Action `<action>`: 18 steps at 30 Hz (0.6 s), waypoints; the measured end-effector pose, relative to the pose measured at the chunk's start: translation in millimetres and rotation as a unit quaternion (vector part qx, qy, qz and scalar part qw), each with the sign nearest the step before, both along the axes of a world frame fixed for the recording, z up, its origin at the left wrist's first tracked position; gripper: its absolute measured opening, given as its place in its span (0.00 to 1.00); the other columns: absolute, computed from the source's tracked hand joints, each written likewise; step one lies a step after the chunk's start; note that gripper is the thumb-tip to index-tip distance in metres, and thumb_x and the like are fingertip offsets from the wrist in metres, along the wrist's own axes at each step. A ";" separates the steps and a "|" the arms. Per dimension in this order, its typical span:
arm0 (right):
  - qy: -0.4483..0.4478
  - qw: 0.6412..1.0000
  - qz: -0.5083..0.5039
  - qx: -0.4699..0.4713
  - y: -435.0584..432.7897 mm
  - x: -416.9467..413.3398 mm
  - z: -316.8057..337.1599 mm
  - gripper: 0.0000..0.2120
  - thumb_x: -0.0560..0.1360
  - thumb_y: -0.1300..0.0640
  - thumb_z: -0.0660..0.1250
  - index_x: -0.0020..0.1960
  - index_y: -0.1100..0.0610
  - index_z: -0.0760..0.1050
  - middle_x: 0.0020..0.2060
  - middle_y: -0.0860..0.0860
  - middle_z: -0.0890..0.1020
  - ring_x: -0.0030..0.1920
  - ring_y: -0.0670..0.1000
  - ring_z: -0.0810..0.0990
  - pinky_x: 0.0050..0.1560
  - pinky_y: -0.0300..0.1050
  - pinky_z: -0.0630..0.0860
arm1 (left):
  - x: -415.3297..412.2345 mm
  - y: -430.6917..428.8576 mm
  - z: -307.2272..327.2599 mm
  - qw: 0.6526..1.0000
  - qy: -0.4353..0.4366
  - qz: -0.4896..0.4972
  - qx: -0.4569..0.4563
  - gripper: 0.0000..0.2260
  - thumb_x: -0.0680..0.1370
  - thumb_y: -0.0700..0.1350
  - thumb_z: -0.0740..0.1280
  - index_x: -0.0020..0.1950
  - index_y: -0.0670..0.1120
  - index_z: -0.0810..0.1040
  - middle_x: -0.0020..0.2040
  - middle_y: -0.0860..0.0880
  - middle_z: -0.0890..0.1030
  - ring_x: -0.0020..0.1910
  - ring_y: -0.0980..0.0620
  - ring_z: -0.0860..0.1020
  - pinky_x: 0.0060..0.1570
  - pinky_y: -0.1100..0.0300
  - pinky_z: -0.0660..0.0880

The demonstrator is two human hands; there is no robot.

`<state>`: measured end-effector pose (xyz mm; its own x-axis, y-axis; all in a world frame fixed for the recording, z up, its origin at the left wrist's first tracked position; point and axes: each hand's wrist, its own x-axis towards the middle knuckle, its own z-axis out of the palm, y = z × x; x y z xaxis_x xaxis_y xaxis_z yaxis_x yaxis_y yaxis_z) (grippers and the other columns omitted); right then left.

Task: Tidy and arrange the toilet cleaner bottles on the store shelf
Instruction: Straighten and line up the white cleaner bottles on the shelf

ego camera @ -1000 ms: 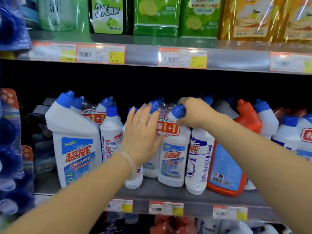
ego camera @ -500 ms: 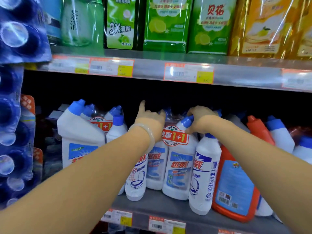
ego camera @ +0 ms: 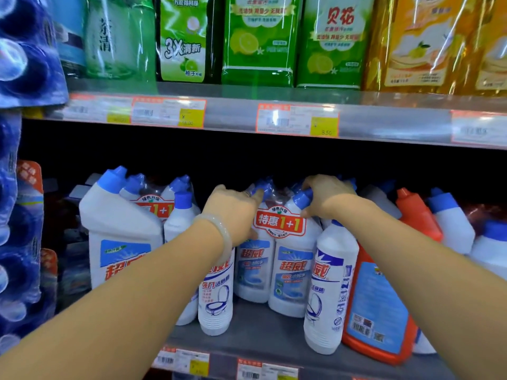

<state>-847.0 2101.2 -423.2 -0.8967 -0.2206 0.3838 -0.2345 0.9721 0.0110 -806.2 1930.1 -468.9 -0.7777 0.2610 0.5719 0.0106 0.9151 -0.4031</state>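
Observation:
White toilet cleaner bottles with blue caps stand on the grey shelf [ego camera: 255, 325]. In the middle is a shrink-wrapped twin pack [ego camera: 277, 267] with a red "1+1" tag. My right hand [ego camera: 323, 196] is closed over the blue cap of its right bottle. My left hand [ego camera: 233, 212] grips the pack's left neck, with a finger on the other blue cap. A single white bottle [ego camera: 216, 300] stands in front left of the pack, partly behind my left wrist. Another single bottle [ego camera: 329, 292] stands at its right.
A large white bottle [ego camera: 120, 237] and a second twin pack stand at the left. An orange bottle with a blue label [ego camera: 381, 305] stands right, more white bottles behind it. Blue hanging packs [ego camera: 19, 187] fill the left edge. Green and yellow refill bags [ego camera: 258, 39] sit on the upper shelf.
My left hand went from lying flat on the front of the bottles to reaching up and gripping the twin pack's left neck. My right hand stayed on the right cap. The view came closer.

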 end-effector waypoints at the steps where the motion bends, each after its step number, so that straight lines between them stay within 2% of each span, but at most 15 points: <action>1: 0.002 1.000 -0.001 0.011 0.5 -0.5 -0.6 0.25 0.69 0.51 0.72 0.64 0.51 0.70 0.61 0.53 0.76 0.62 0.56 0.73 0.62 0.52 0.66 | 0.8 -0.9 -0.4 1.000 0.006 -0.007 0.008 0.34 0.74 0.59 0.64 0.74 0.47 0.55 0.64 0.46 0.74 0.60 0.44 0.74 0.59 0.53 0.65; 2: 0.005 1.000 0.000 0.020 0.3 -1.1 -1.0 0.24 0.70 0.51 0.71 0.64 0.51 0.70 0.61 0.53 0.76 0.62 0.57 0.73 0.62 0.53 0.65 | 1.3 -3.2 -1.1 0.999 0.024 -0.016 0.017 0.32 0.73 0.59 0.65 0.72 0.46 0.60 0.65 0.46 0.74 0.60 0.44 0.73 0.61 0.52 0.63; 4: 0.017 0.999 0.003 0.044 0.2 0.2 0.0 0.22 0.70 0.50 0.71 0.62 0.50 0.71 0.60 0.53 0.77 0.61 0.57 0.73 0.62 0.54 0.64 | 2.0 -9.2 -4.6 0.991 0.116 -0.052 0.030 0.30 0.68 0.58 0.71 0.64 0.45 0.72 0.60 0.44 0.78 0.58 0.42 0.75 0.63 0.50 0.59; 6: 0.029 0.998 0.012 0.059 2.3 4.9 4.0 0.22 0.70 0.48 0.70 0.62 0.49 0.72 0.60 0.52 0.77 0.61 0.57 0.73 0.63 0.54 0.64 | 3.2 -14.9 -11.9 0.975 0.190 -0.066 0.091 0.32 0.59 0.57 0.77 0.57 0.42 0.78 0.56 0.41 0.80 0.55 0.39 0.78 0.63 0.45 0.62; 8: 0.030 0.999 0.030 0.007 10.5 12.7 10.3 0.25 0.69 0.44 0.70 0.64 0.50 0.71 0.60 0.53 0.78 0.61 0.57 0.74 0.64 0.52 0.66 | 8.0 -15.4 -24.3 0.954 0.202 -0.096 0.200 0.37 0.59 0.54 0.79 0.63 0.41 0.73 0.62 0.37 0.75 0.60 0.35 0.74 0.63 0.41 0.66; 10: 0.032 0.995 0.059 -0.079 22.6 22.1 11.5 0.30 0.68 0.41 0.70 0.65 0.53 0.71 0.60 0.55 0.78 0.59 0.58 0.76 0.62 0.52 0.72 | 17.4 -11.9 -37.2 0.919 0.181 -0.146 0.318 0.42 0.64 0.50 0.77 0.72 0.41 0.62 0.71 0.36 0.63 0.69 0.36 0.64 0.67 0.48 0.60; 12: 0.071 0.986 0.080 -0.128 32.8 37.4 0.2 0.36 0.65 0.41 0.72 0.67 0.55 0.68 0.61 0.58 0.75 0.61 0.60 0.73 0.63 0.51 0.71 | 27.5 -7.7 -55.9 0.894 0.148 -0.181 0.381 0.45 0.68 0.48 0.75 0.75 0.46 0.49 0.76 0.42 0.50 0.75 0.47 0.51 0.69 0.59 0.51; 13: 0.102 0.977 0.090 -0.166 36.6 47.9 -11.5 0.40 0.64 0.43 0.74 0.70 0.56 0.64 0.63 0.60 0.72 0.63 0.60 0.70 0.65 0.50 0.68 | 32.2 -5.2 -68.3 0.884 0.147 -0.194 0.399 0.46 0.68 0.48 0.75 0.75 0.49 0.45 0.77 0.45 0.46 0.74 0.54 0.47 0.68 0.62 0.49; 15: 0.163 0.943 0.119 -0.266 40.0 71.2 -43.9 0.43 0.63 0.48 0.77 0.72 0.57 0.60 0.64 0.59 0.69 0.65 0.59 0.67 0.64 0.46 0.63 | 41.2 -0.1 -98.0 0.859 0.164 -0.205 0.439 0.47 0.68 0.48 0.74 0.74 0.53 0.43 0.76 0.49 0.46 0.72 0.61 0.43 0.70 0.61 0.49; 17: 0.173 0.907 0.129 -0.362 39.7 87.4 -85.5 0.44 0.62 0.53 0.78 0.71 0.58 0.60 0.62 0.54 0.68 0.64 0.55 0.67 0.64 0.44 0.64 | 51.0 6.3 -126.9 0.827 0.172 -0.198 0.498 0.47 0.67 0.47 0.75 0.74 0.51 0.45 0.75 0.50 0.48 0.72 0.62 0.44 0.70 0.60 0.50; 18: 0.159 0.893 0.119 -0.404 38.2 89.1 -107.9 0.44 0.61 0.54 0.79 0.70 0.57 0.60 0.61 0.52 0.68 0.64 0.53 0.67 0.64 0.45 0.65 | 54.9 9.1 -138.0 0.803 0.172 -0.185 0.540 0.47 0.67 0.46 0.75 0.75 0.49 0.46 0.75 0.49 0.50 0.73 0.61 0.46 0.70 0.60 0.50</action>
